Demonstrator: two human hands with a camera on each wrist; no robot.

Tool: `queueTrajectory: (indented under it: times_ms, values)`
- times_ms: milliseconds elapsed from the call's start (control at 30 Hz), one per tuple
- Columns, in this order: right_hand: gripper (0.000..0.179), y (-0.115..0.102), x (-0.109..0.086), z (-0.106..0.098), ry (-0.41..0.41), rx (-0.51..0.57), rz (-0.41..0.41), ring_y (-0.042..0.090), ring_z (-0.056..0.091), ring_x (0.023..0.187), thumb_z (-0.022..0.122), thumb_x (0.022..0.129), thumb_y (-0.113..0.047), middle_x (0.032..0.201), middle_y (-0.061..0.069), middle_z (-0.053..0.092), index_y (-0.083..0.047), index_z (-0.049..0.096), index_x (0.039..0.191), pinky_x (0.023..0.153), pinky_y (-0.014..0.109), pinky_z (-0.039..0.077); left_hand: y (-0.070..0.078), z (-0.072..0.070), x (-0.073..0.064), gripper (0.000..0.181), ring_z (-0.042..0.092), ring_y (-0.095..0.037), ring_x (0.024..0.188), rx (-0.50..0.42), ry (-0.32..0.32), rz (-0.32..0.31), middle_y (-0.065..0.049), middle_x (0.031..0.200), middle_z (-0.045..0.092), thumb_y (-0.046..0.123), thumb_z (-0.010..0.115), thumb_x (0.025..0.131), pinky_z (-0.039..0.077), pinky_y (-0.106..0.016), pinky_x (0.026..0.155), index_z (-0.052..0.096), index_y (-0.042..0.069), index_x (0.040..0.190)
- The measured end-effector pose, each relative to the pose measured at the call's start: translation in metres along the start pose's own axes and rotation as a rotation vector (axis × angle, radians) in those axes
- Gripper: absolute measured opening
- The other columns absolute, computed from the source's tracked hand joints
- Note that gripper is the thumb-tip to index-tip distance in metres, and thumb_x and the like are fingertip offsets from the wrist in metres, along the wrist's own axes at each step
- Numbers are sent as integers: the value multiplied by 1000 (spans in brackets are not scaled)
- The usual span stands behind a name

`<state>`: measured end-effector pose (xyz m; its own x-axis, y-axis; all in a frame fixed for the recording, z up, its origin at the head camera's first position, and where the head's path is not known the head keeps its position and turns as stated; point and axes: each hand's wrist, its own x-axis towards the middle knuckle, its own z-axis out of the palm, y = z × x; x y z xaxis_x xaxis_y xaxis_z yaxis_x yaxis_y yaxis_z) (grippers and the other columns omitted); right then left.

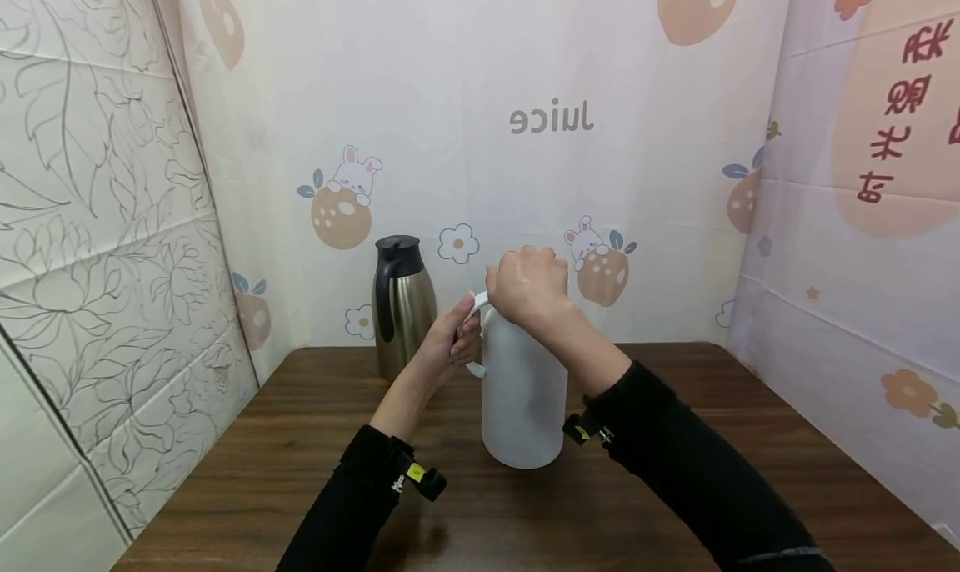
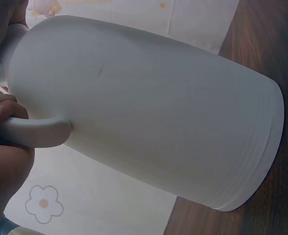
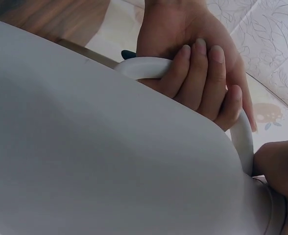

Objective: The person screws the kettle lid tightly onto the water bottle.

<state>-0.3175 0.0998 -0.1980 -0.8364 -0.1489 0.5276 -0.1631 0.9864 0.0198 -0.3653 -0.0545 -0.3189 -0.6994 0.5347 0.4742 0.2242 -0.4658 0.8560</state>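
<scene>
A white vacuum jug (image 1: 522, 397) stands upright on the table, its loop handle (image 3: 145, 67) facing left. My left hand (image 1: 450, 336) grips that handle; in the right wrist view its fingers (image 3: 199, 73) curl round the inside of the loop. Over the jug's top sits my right hand (image 1: 528, 284), fingers bent around the lid area, which it hides almost fully. The jug's smooth body (image 2: 149, 107) fills the left wrist view. Behind and to the left is a second vacuum jug (image 1: 408, 322), steel-coloured with a black top and handle.
The dark wooden table (image 1: 300, 472) reaches back to a printed curtain (image 1: 465, 172) with fruit and rabbit drawings. More printed sheets hang at the left (image 1: 112, 180) and right (image 1: 817, 288). The steel jug stands close to my left hand.
</scene>
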Motion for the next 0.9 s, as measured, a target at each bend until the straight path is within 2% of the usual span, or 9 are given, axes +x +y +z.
queueTrajectory:
  times_ms: [200,367,467,567,667,767,900]
  values:
    - [46,7,-1,-5,-80,63,-52,32,58,74,50,105,-43,81,12,61,-9,62,77,60,43,49,1,0,-1,51,35,-1,42,8,-3,5,14,51,41,45,36,116,27,-19,44,44,21,72]
    - [49,14,-1,-11,-143,143,-101,33,63,88,49,104,-46,106,17,68,-1,68,111,67,43,52,-1,-2,-1,51,35,-1,42,21,-20,28,14,51,41,44,36,116,28,-18,44,44,21,72]
    - [60,18,-1,-13,-123,168,-133,35,66,96,52,103,-52,117,19,69,1,67,127,74,46,55,-1,-2,-1,50,36,-1,42,20,-27,29,14,52,41,44,36,116,28,-18,44,45,21,73]
    - [60,23,1,-11,-47,195,-187,35,68,107,58,101,-54,122,18,72,-2,71,129,83,48,56,-2,-2,-1,50,37,-1,43,16,-30,24,14,52,41,45,37,116,29,-18,45,45,21,73]
    - [51,30,5,-7,11,263,-276,34,68,118,63,100,-49,129,14,72,-7,75,127,92,48,56,-2,-1,-1,50,36,-2,43,15,-27,20,14,52,41,45,37,116,28,-18,45,44,20,74]
    - [42,38,12,-4,-1,334,-382,31,65,125,67,100,-44,132,10,71,-11,77,124,100,48,53,-2,0,0,50,35,-2,43,13,-20,18,14,52,41,45,37,116,27,-19,45,44,21,74]
    - [34,48,20,-1,-38,372,-543,29,64,127,70,99,-38,129,7,72,-13,78,121,106,47,51,-1,0,1,50,34,-2,42,14,-15,23,14,51,40,45,37,116,26,-19,44,45,21,73]
